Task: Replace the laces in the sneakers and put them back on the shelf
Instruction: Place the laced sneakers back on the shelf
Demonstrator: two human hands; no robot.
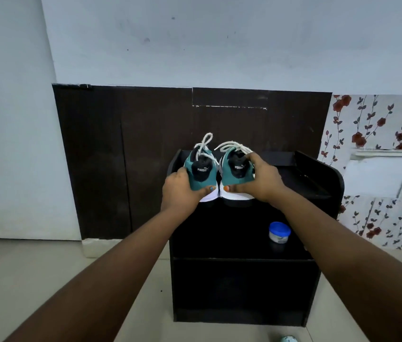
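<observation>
Both teal fabric sneakers with white soles and black heel patches are sitting side by side on the top level of the black wooden shelf unit (318, 174), heels facing the person, so the task looks close to finished. The left sneaker (198, 175) and the right sneaker (235, 174) are each showing thick white laces (229, 146) threaded and looped above the collar, which suggests the relacing is done; whether the bows are tied properly cannot be told from behind. What seems left is only letting go and perhaps squaring the pair.

Each shoe's long axis is running away from the person toward the dark brown wall panel (121, 156), toes pointing at it, and the two shoes are lying parallel and touching at the soles.

The left hand (181, 191) is cupping the left sneaker's outer heel, thumb across the sole edge. The right hand (259, 180) is gripping the right sneaker's heel, fingers curled over the collar.

A small white jar with a blue lid (279, 232) is standing on the shelf level below.
</observation>
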